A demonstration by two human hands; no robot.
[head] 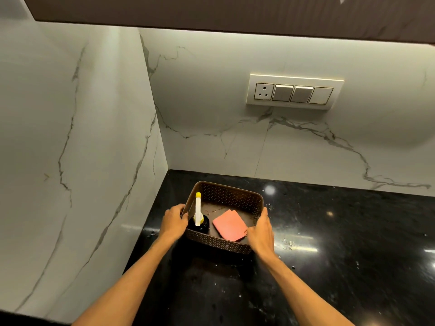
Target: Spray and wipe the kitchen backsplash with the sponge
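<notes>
Left grip (174, 220) and right grip (261, 231) are clasping the basket (226, 192) by its sides, lower centre. Inside, the sponge (229, 224) is lying flat, probably soft and light: pinch an edge. The bottle (200, 225) is standing left of it.

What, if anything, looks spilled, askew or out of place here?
Nothing is tipped or damaged. The spray bottle stands in the basket beside the flat sponge. Only pale specks dot the black counter right of the basket.
</notes>
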